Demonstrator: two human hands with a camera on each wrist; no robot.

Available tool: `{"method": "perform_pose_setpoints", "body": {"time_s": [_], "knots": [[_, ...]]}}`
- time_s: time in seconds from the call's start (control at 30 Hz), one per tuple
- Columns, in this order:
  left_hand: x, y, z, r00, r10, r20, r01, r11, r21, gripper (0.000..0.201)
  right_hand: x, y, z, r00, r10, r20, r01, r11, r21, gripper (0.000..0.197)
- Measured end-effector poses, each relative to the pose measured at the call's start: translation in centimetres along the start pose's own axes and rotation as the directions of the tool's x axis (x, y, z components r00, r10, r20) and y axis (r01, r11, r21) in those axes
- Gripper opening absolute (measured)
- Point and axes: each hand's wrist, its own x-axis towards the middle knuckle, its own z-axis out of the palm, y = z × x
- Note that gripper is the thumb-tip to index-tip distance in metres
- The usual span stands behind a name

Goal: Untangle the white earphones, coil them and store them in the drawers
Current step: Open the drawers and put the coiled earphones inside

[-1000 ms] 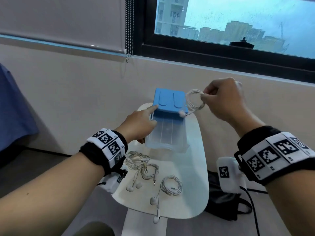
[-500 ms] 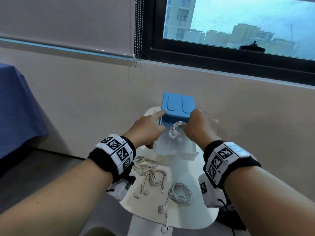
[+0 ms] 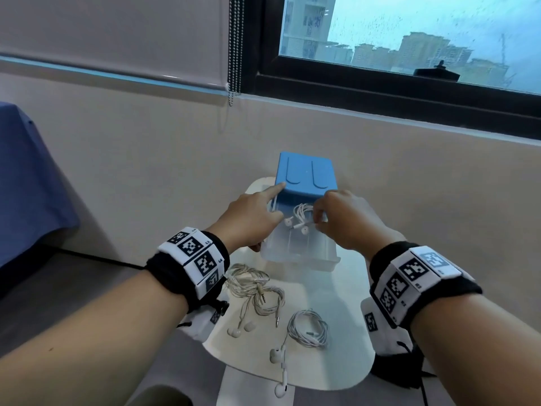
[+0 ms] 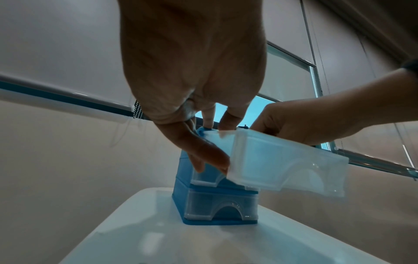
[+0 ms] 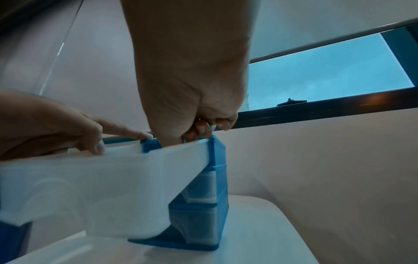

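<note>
Down from mid-air a second ago, the right hand (image 3: 339, 218) now sits over the pulled-out top drawer (image 3: 298, 244) of the blue drawer unit (image 3: 307, 174), and the coiled white earphones (image 3: 301, 218) it carried lie inside near the back — fingers curled at the coil, though whether they pinch the cable or have just let go I cannot tell. The left hand (image 3: 251, 221) steadies things: forefinger straight on the unit's top corner, thumb against the drawer's side, nothing gripped. Storing this set looks to be the step in hand, nearly done. On the white counter (image 3: 336, 288) two more sets wait — a tangled earphone pair (image 3: 254, 291) and a loosely looped pair (image 3: 307, 329) with its buds trailing toward the near edge. Next, I judge, calls for freeing the right hand without dragging the coil out, then taking up the tangled pair; shutting the drawer can wait.
</note>
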Motion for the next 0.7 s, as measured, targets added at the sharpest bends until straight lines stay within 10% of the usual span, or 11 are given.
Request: {"method": "perform_pose_setpoints", "body": {"time_s": [0.33,0.7], "knots": [[0.0,-0.2,0.4,0.999,-0.037,0.005,0.037,0.997,-0.073,0.068,0.6,-1.0,1.6,0.98,0.122,-0.157,-0.13,0.991,-0.041,0.018],[-0.3,-0.1,0.7,0.999,-0.042,-0.02,0.041,0.998,-0.052,0.067,-4.0,0.2,-2.9,0.987,0.052,-0.15,0.018,0.904,0.427,0.025]]}}
